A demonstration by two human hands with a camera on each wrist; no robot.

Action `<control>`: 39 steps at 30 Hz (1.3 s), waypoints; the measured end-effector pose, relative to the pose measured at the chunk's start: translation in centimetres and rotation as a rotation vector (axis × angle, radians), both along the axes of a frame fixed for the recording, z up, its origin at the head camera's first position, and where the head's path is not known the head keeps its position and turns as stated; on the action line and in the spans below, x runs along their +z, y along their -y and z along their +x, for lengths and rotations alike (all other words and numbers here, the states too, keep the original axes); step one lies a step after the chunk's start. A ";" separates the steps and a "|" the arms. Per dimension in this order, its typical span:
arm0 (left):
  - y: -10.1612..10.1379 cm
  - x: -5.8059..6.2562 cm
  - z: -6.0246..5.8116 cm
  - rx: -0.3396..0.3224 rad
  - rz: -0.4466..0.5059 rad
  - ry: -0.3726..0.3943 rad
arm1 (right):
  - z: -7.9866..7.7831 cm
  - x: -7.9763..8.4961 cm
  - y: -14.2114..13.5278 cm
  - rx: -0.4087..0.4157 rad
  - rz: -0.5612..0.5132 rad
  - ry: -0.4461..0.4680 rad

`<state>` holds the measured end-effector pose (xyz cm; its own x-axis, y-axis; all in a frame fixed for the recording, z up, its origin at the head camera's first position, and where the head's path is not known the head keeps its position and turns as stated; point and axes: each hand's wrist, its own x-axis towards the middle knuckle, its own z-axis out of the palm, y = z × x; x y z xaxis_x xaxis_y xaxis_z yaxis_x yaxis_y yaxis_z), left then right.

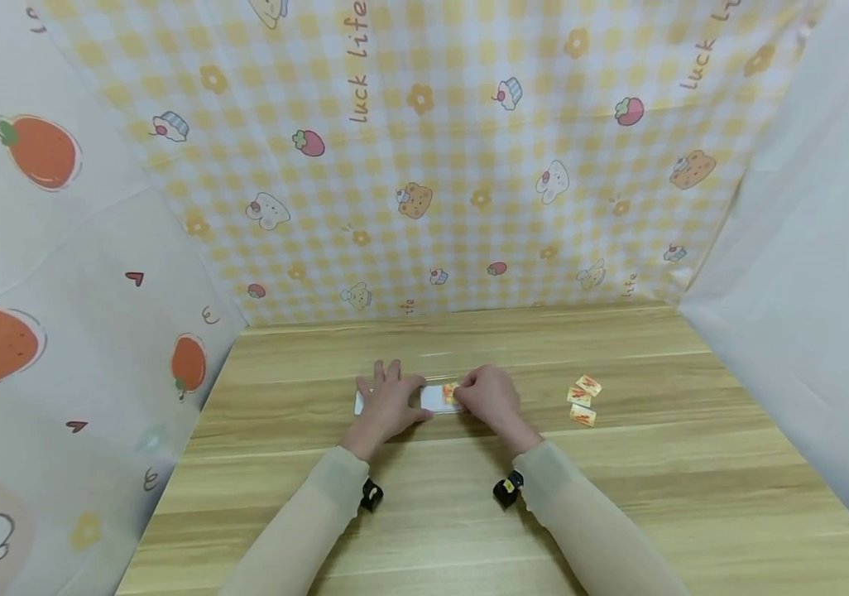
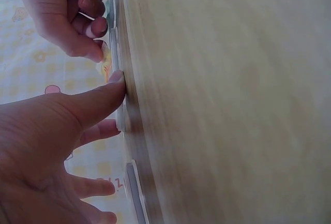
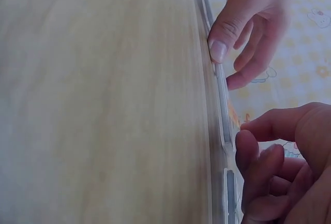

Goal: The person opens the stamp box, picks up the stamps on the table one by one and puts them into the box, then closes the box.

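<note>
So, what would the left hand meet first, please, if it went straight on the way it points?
Probably the checked curtain: the tabletop ahead of the left hand looks free, though depth is hard to judge.

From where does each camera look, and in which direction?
Head: worn there, looks down and forward at the table; left hand, right hand and sleeves show.
Left wrist: worn there, looks low across the table; left hand near, right beyond.
Right wrist: worn there, likewise; right hand near, left beyond.
Both wrist views share the hands and checked cloth.
</note>
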<state>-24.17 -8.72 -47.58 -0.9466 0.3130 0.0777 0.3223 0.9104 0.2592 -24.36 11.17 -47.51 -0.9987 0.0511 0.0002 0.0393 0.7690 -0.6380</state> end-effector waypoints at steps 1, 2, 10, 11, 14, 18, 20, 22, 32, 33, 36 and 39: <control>0.0 0.0 0.0 0.000 0.001 0.001 | 0.0 0.0 0.1 -0.001 0.019 0.007; 0.1 0.0 0.0 -0.003 0.004 -0.001 | -0.1 -0.1 0.2 -0.001 0.034 0.010; 0.3 0.0 -0.1 -0.009 0.000 -0.017 | -0.2 -0.3 0.7 0.009 0.086 -0.001; 0.3 0.0 -0.1 -0.008 -0.002 -0.017 | -0.1 -0.2 0.7 0.010 0.084 0.000; 0.3 0.0 -0.1 -0.011 0.001 -0.009 | 0.0 -0.1 0.6 0.008 0.067 -0.004; 0.4 0.2 0.0 -0.012 0.008 -0.003 | 0.4 0.4 0.3 0.035 0.044 -0.031; 0.3 0.3 0.1 -0.009 0.005 -0.005 | 0.5 0.7 0.1 0.081 0.064 -0.090; 0.2 0.3 0.1 -0.008 0.006 -0.002 | 0.5 1.1 -0.3 0.167 0.134 -0.191; -0.2 0.1 0.2 -0.001 -0.002 0.042 | 1.4 1.2 -3.7 0.794 0.669 -0.551; -0.1 0.1 0.2 0.000 -0.003 0.042 | 1.5 1.1 -3.8 0.816 0.675 -0.545; 0.0 0.2 0.1 0.006 -0.007 0.034 | 1.7 0.4 -4.1 0.854 0.691 -0.515; 0.1 0.1 0.1 0.004 0.008 0.026 | 1.7 0.0 -3.9 0.878 0.705 -0.484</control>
<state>-24.02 -8.85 -47.45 -0.9495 0.3087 0.0555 0.3118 0.9096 0.2746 -22.62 15.10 -47.54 -0.5834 -0.8007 0.1362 -0.7919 0.5980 0.1234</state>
